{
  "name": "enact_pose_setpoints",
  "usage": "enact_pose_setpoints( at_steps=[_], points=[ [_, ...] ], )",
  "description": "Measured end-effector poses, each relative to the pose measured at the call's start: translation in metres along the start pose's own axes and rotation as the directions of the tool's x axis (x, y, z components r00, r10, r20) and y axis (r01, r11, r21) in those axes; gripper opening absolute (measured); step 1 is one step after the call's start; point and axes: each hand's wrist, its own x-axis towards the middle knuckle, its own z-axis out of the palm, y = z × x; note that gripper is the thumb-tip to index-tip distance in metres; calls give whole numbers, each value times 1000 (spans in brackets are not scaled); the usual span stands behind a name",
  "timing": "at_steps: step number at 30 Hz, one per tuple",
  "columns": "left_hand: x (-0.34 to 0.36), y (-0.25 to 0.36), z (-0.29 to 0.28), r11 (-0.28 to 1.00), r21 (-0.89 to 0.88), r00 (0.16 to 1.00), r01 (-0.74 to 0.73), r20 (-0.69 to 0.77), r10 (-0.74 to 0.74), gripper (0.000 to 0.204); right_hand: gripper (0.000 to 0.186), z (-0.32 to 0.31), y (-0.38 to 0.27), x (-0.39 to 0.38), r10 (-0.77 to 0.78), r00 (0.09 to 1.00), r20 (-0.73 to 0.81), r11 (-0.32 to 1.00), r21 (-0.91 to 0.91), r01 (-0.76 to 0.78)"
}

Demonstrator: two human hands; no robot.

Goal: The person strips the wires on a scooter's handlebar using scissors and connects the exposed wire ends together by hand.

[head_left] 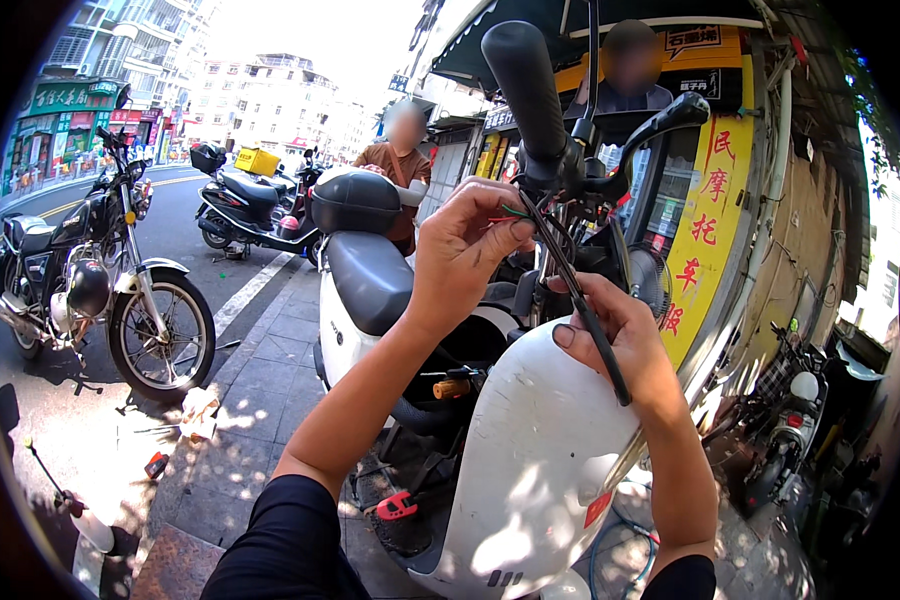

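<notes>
A white scooter (515,470) stands before me, its handlebar grip (520,85) and black brake lever (670,130) high in view. Just below the grip, my left hand (470,240) pinches thin coloured wires (515,212) between thumb and fingertips, beside the top of a black cable bundle (560,255). Lower and to the right, my right hand (610,330) holds that black cable, which runs down across its palm and ends below my thumb. Behind my forearms are the grey seat (365,280) and a yellow-handled tool (450,388) resting inside the scooter's front.
A black motorcycle (110,300) stands at left; more scooters (250,205) line the road. One person (385,160) stands behind the seat, another (630,95) by the yellow shopfront (715,170). A red-handled object (397,505), pavement litter (198,415) and a blue hose (600,555) lie low.
</notes>
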Motion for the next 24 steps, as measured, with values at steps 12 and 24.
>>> enact_pose_setpoints(
  at_steps=[12, 24],
  points=[
    [1, -1, 3, 993, 68, 995, -97, 3, 97, 18, 50, 0, 22, 3, -204, 975, -89, 967, -171, 187],
    [11, 19, 10, 955, 289, 993, -73, 114, 41, 15, 53, 3, 14, -7, -335, 887, -319, 942, -92, 322]
  ],
)
